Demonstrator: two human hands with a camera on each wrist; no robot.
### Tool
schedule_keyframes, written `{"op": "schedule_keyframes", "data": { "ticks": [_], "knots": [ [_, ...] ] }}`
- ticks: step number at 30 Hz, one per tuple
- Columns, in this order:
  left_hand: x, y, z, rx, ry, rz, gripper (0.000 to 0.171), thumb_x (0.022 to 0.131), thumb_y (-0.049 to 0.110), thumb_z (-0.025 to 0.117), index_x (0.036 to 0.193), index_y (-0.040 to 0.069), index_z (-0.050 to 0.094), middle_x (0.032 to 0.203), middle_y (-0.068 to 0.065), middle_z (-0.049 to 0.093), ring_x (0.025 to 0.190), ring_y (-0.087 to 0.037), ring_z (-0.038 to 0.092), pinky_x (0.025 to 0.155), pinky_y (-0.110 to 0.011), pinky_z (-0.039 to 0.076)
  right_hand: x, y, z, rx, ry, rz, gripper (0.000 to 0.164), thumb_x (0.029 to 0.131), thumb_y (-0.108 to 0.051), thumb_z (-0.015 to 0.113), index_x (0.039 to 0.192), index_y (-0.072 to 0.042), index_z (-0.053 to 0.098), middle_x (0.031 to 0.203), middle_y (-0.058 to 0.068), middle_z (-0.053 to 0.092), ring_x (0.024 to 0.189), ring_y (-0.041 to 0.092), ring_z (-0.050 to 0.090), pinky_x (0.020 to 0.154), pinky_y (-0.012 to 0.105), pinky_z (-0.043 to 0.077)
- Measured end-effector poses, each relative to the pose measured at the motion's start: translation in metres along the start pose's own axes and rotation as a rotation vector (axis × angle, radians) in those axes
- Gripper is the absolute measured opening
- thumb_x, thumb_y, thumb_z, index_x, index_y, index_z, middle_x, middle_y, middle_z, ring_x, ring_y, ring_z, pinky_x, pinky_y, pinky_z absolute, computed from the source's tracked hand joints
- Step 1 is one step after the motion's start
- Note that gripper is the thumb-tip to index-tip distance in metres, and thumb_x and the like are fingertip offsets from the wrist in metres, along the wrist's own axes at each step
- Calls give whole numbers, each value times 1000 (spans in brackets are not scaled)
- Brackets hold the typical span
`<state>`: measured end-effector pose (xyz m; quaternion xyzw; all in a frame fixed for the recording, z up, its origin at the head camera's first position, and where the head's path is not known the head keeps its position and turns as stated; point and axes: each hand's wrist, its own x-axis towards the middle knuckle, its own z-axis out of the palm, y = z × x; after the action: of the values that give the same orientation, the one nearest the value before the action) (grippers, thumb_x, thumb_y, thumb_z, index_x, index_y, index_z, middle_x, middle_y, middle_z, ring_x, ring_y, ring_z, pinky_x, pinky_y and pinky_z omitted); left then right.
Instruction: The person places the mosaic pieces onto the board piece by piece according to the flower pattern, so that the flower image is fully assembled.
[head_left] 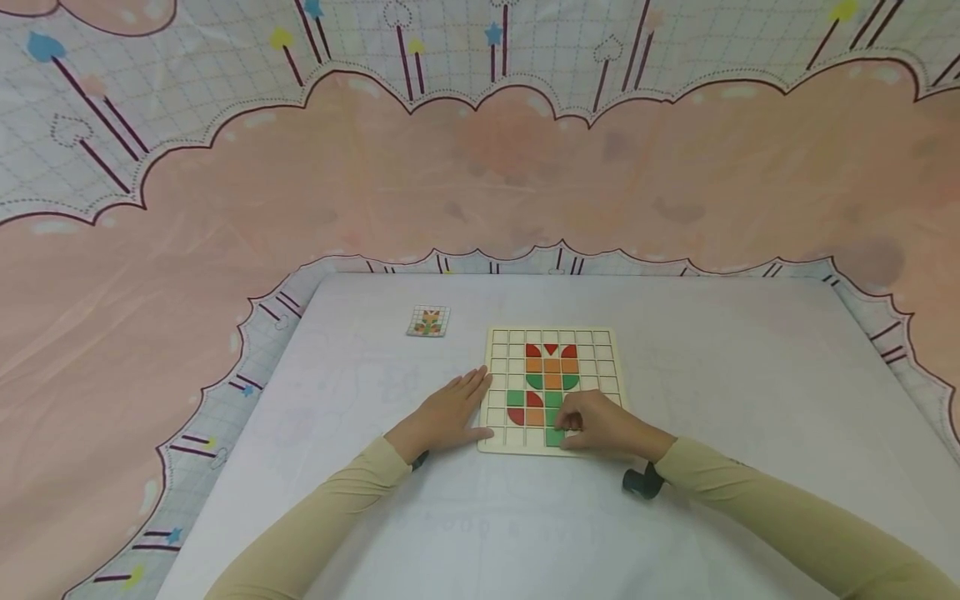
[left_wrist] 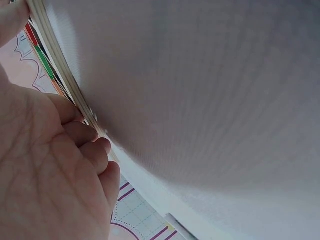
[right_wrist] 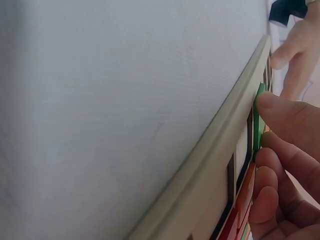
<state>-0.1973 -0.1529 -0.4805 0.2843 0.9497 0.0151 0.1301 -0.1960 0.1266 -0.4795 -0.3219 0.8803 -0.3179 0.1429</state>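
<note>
A cream grid board (head_left: 498, 342) lies on the table, holding red, orange and green tiles that form a flower-like figure. My left hand (head_left: 450, 414) lies along its left edge, fingers extended and touching the rim. Over the lower right part of the board is my right hand (head_left: 603, 423). Its thumb and forefinger pinch a green square tile (right_wrist: 258, 120) at the bottom row, the tile slightly raised on one side in the right wrist view. Above it in the same column are more green pieces (head_left: 552, 399), partly covered by the fingers.
A small pattern card (head_left: 428, 321) with a similar flower picture lies behind and left of the board. White cloth covers the table (head_left: 360, 333). A black wrist device (head_left: 643, 482) hangs under the right wrist. Patterned fabric (head_left: 450, 183) surrounds the table.
</note>
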Motion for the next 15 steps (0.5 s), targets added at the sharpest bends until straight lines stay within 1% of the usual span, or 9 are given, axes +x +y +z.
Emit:
{"op": "schedule_keyframes", "data": {
  "ticks": [6, 15],
  "knots": [
    [0, 0, 0, 1, -8, -9, 87, 90, 58, 47, 150, 4, 15, 159, -12, 13, 147, -24, 16, 120, -38, 20, 0, -3, -1, 11, -13, -17, 14, 72, -9, 79, 83, -12, 71, 74, -7, 59, 68, 6, 49, 60, 17, 47],
    [0, 1, -1, 3, -8, -4, 86, 91, 58, 47, 150, 3, 16, 158, -13, 13, 146, -25, 16, 119, -39, 21, 1, -2, 0, 17, -21, -15, 15, 72, -9, 80, 82, -12, 70, 74, -7, 59, 68, 5, 49, 60, 17, 47]
  ]
}}
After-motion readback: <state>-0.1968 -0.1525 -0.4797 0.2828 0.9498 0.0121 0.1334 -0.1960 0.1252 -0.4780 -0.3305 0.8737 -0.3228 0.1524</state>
